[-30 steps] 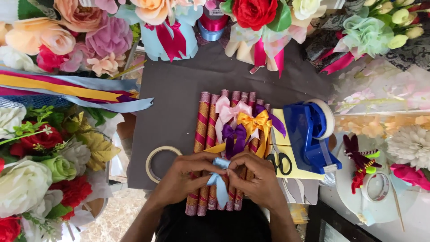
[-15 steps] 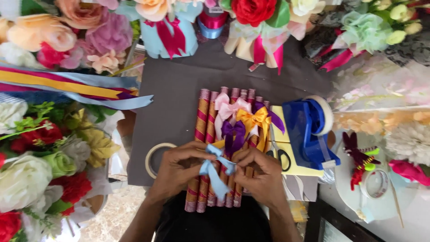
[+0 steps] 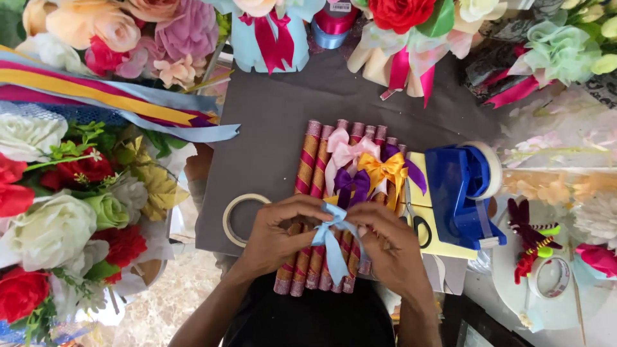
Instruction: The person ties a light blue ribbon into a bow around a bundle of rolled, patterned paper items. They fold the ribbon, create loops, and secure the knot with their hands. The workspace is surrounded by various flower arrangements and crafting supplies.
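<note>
Light-blue ribbon bow (image 3: 331, 232): pinched closed between left hand (image 3: 277, 234) and right hand (image 3: 389, 247); loops likely loosened if grip is slackened; striped rolls (image 3: 315, 212) beneath hands.

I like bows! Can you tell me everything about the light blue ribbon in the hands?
The light blue ribbon looks like smooth, shiny satin. Its upper part is folded into small bow loops, and one long tail hangs down toward the person. The left hand and right hand pinch it between their fingers, just above a row of striped pink-and-gold rolls on the grey table.
</note>
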